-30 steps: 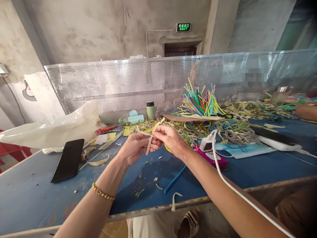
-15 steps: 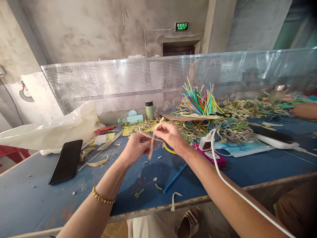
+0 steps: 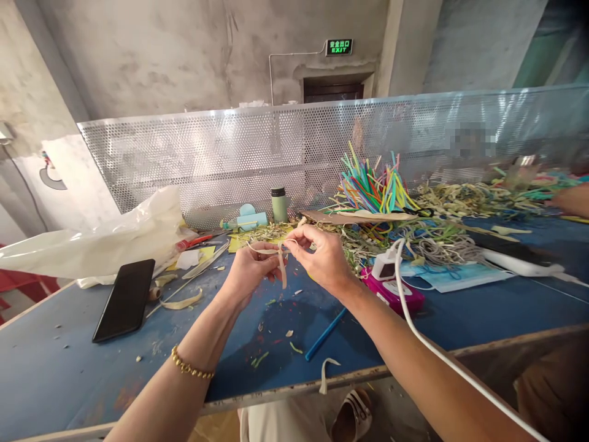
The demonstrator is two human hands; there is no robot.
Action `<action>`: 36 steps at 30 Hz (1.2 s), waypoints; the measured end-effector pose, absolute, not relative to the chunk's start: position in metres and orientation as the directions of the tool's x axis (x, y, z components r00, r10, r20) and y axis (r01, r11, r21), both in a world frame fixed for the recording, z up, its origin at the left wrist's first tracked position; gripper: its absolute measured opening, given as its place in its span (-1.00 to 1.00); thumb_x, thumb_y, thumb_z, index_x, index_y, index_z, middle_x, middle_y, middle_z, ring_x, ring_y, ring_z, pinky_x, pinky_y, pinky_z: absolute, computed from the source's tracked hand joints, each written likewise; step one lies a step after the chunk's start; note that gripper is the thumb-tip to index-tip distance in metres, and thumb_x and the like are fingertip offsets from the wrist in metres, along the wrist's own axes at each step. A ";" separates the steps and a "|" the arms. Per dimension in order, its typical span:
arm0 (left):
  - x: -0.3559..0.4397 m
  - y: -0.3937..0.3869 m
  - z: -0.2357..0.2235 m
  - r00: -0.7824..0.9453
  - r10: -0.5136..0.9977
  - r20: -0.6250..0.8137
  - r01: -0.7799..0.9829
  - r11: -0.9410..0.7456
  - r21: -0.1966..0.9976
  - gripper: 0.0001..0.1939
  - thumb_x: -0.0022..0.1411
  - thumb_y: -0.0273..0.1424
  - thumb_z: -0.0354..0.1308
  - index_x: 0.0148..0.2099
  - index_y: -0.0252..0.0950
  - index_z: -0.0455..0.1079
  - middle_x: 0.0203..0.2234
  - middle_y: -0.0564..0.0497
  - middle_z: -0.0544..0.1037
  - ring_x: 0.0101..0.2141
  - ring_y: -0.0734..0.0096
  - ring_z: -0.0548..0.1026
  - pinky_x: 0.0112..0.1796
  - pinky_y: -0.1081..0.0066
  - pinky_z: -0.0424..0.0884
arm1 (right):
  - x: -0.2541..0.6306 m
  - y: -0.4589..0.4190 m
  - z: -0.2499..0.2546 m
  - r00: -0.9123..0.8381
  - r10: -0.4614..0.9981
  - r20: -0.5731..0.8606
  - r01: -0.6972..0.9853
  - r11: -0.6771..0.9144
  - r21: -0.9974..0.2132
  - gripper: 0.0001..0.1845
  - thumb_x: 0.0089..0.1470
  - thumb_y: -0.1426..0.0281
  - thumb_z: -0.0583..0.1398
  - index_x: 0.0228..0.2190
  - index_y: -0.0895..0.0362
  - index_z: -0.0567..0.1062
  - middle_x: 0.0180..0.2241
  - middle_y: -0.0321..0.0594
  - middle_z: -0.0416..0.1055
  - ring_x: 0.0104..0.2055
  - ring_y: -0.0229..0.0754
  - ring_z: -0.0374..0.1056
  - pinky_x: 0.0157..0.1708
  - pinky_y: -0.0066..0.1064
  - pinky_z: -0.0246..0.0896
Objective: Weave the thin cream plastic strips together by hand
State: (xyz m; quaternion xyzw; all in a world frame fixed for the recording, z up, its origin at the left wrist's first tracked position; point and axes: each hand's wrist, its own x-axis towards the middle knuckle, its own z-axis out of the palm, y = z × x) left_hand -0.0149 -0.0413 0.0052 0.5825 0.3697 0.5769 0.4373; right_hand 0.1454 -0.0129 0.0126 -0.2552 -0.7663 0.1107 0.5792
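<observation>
Pale, flat strips of dried plant leaf (image 3: 282, 270) cross one another between my two hands, above the blue table. My left hand (image 3: 248, 270) is closed on them from the left, thumb against fingers, and one strip end hangs down beside the fingertips. From the right, my right hand (image 3: 319, 253) pinches a strip between thumb and forefinger near the crossing. How the strips are joined is partly hidden by my fingers. A gold bead bracelet (image 3: 191, 367) circles my left wrist.
A black phone (image 3: 124, 301) lies left. A blue stick (image 3: 326, 334), a pink power strip (image 3: 393, 291) and its white cable are near my right forearm. Behind are a green bottle (image 3: 278, 205), colourful pipe cleaners (image 3: 372, 187) and leaf scraps. Another person's hand (image 3: 570, 201) is at far right.
My left hand opened its fingers slightly, then closed in again around the strips. My right hand still pinches near the crossing; its strip end now bends differently. The view shifted slightly.
</observation>
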 end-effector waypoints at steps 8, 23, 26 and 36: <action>-0.014 -0.042 0.007 0.026 0.931 0.363 -0.120 -0.358 0.926 -0.68 -0.10 -0.30 0.45 -0.34 -0.41 0.53 -0.56 -0.06 0.59 -0.54 0.36 0.54 -0.46 0.40 0.44 | 0.146 -0.007 0.005 -0.337 0.365 0.868 0.390 0.893 -0.224 -0.85 0.20 0.45 0.17 -0.34 0.06 0.56 -0.32 -0.19 0.53 -0.23 -0.13 0.40 -0.15 -0.25 0.26; -0.019 -0.041 0.008 0.019 0.949 0.314 -0.223 -0.302 0.927 -0.68 -0.10 -0.34 0.47 -0.33 -0.44 0.50 -0.52 -0.09 0.62 -0.50 0.38 0.58 -0.32 0.37 0.53 | 0.148 -0.007 0.004 -0.392 0.304 0.868 0.403 0.905 -0.135 -0.77 0.27 0.42 0.12 -0.25 0.06 0.61 -0.29 -0.17 0.54 -0.21 -0.14 0.40 -0.14 -0.24 0.26; -0.019 -0.039 0.006 -0.015 0.947 0.320 -0.175 -0.317 0.932 -0.68 -0.09 -0.31 0.46 -0.34 -0.41 0.51 -0.50 -0.06 0.62 -0.48 0.35 0.59 -0.38 0.40 0.51 | 0.147 -0.009 0.004 -0.385 0.273 0.882 0.407 0.908 -0.103 -0.77 0.27 0.42 0.13 -0.25 0.07 0.62 -0.31 -0.17 0.53 -0.23 -0.15 0.39 -0.15 -0.25 0.26; -0.024 -0.042 0.014 0.113 0.951 0.289 -0.297 -0.245 0.923 -0.71 -0.04 -0.34 0.44 -0.31 -0.44 0.54 -0.47 -0.11 0.63 -0.46 0.34 0.60 -0.34 0.40 0.51 | 0.149 -0.009 0.006 -0.381 0.148 0.913 0.378 0.926 0.008 -0.78 0.27 0.47 0.13 -0.25 0.11 0.60 -0.35 -0.19 0.52 -0.27 -0.20 0.39 -0.22 -0.30 0.26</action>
